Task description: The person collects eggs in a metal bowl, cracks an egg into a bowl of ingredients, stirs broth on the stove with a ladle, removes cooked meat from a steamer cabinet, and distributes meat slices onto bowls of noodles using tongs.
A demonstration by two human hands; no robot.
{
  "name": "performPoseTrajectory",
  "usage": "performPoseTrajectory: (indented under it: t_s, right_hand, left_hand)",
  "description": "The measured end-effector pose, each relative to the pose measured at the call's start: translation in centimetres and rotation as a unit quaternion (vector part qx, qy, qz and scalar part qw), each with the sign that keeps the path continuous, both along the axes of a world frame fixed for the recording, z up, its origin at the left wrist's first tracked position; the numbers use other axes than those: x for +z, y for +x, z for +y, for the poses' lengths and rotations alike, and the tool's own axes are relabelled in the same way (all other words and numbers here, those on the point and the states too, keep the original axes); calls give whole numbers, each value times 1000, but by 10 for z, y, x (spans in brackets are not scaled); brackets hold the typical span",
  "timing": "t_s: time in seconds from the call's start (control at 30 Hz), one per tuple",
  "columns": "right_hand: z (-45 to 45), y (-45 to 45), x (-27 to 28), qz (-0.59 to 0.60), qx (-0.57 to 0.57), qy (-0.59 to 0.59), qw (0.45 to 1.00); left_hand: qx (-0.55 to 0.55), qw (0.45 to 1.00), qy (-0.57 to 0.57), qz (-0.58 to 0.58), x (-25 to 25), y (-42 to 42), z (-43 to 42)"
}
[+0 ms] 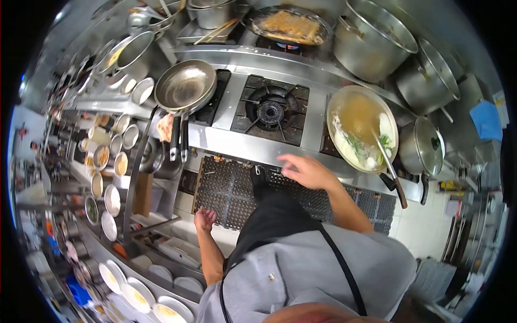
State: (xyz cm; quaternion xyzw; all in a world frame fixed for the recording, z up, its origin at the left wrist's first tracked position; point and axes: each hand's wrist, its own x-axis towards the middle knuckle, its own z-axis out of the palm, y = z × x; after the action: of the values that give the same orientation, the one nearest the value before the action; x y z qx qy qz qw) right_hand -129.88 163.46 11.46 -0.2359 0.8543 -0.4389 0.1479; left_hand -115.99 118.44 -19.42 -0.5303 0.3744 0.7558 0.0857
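My right hand (308, 172) hangs in front of the stove's front edge, its fingers stretched out and apart with nothing in them. Nearest to it are the bare gas burner (271, 112) and a wide pan (332, 126) holding brownish broth, white pieces and green leaves. A ladle (389, 161) with a wooden handle leans in that pan. Low beside my body, above the floor mat, is my left hand (205, 219), loosely curled and holding nothing. Stacked frying pans (186, 86) rest at the stove's left, their black handles pointing towards me.
Large steel pots (371, 46) and a dark pan of browned food (285, 28) stand along the back. A lidded pot (421, 145) is at the right. Bowls (111, 200) and white plates (137, 295) line the left counter. A black rubber mat (226, 183) covers the floor.
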Motion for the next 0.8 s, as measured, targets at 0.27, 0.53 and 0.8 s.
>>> performPoseTrajectory:
  t_s: [0.27,0.53,0.8]
  right_hand:
    - [-110,-220,-16,-15,18,-137,990]
    - [-148,-480,8,-274,-235,-598,715]
    - [-216,-658,45,-397,-184,-706,557]
  left_hand:
    - [-100,988,-65,-100,-11,73,-59]
    - [-217,942,-174,-186,34,57,-80]
    - [-282,917,-261,-110,62,-32,-158]
